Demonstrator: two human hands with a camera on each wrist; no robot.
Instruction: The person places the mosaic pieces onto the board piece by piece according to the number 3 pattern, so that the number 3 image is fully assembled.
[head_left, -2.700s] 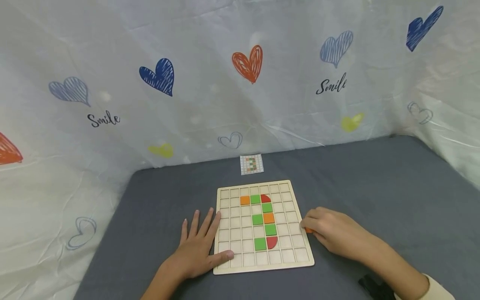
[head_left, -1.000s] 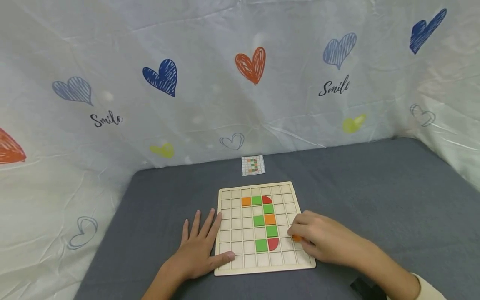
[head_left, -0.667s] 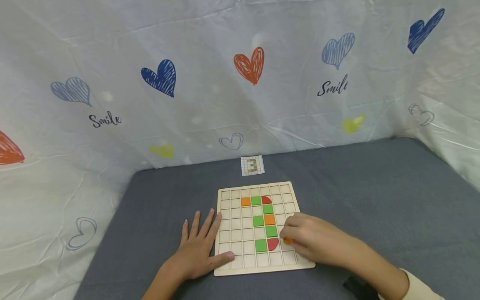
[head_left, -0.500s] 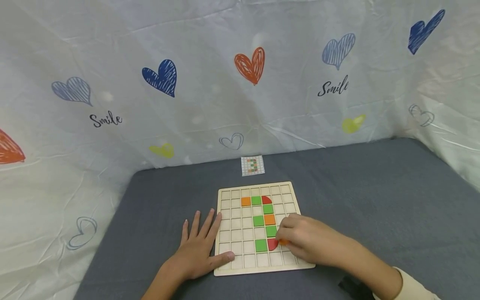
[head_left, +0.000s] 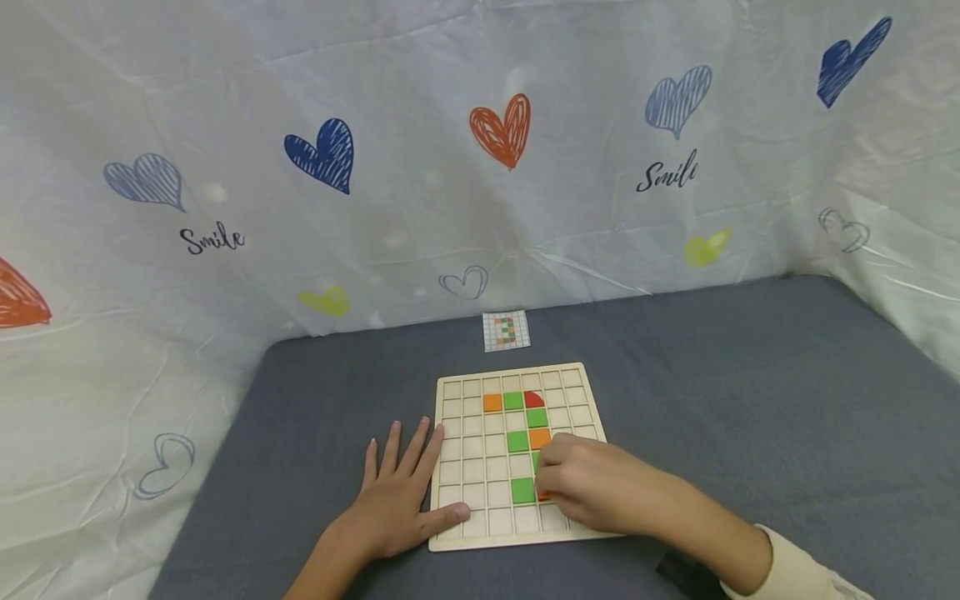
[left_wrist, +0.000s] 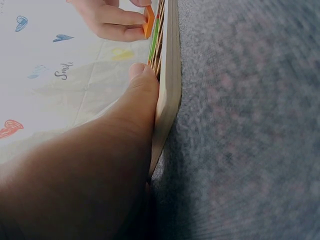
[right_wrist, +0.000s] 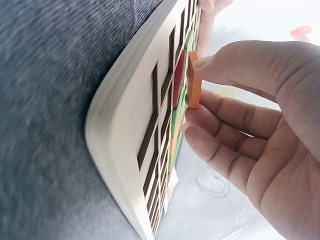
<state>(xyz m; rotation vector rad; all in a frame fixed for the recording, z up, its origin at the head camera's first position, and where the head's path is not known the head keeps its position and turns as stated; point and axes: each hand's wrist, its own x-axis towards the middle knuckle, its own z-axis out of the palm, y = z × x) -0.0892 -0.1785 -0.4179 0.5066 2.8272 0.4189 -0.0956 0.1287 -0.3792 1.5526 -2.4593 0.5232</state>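
Note:
A pale wooden grid board (head_left: 472, 471) lies on the grey cloth, with several orange, green and red tiles set in its cells. My left hand (head_left: 393, 510) lies spread at the board's left side, its thumb resting on the edge. Over the lower middle of the board, my right hand (head_left: 600, 483) pinches an orange tile (right_wrist: 195, 85) between thumb and fingers. In the right wrist view the tile is held on edge just above the board, near a red rounded tile (right_wrist: 178, 80). A green tile (head_left: 522, 491) sits to the left of the fingertips. The right hand hides part of the board.
A small printed card (head_left: 506, 331) showing a coloured grid pattern lies behind the board. A white curtain (head_left: 405, 208) with hearts and "Smile" lettering hangs behind the grey-covered table (head_left: 735, 375). Some dark object (head_left: 686, 575) shows beneath the right forearm.
My right hand has carried the orange tile leftward, from beyond the board's right edge to above the lower red tile. The left hand has stayed in place.

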